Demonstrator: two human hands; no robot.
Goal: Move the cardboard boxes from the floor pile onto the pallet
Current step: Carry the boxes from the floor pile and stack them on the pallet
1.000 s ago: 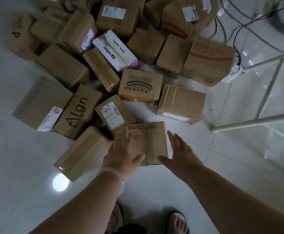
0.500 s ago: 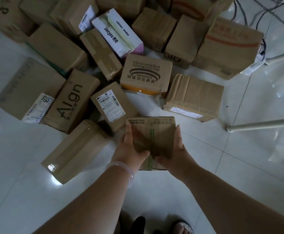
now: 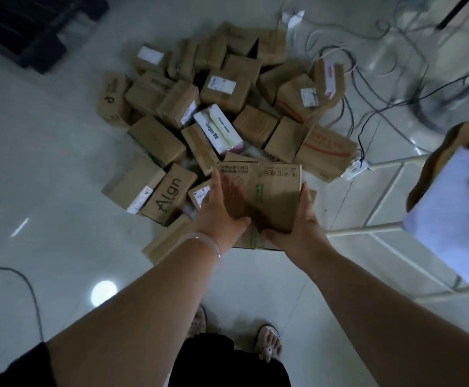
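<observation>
A small cardboard box with a green tape stripe hangs in the air above the near edge of the floor pile. My left hand grips its left side, with the thumb under the near edge. My right hand grips its right side and near corner. The pile holds several brown boxes, one marked "Align", and a white and pink carton. A dark pallet lies at the far left corner.
Loose cables and a white power strip lie right of the pile. A white metal frame stands on the right, with a clipboard and paper on it. A cable runs at the left. My sandalled feet are below.
Both hands closed on the small box and lifted it off the floor. The view has pulled back and up, so the whole pile, the pallet and the cables now show.
</observation>
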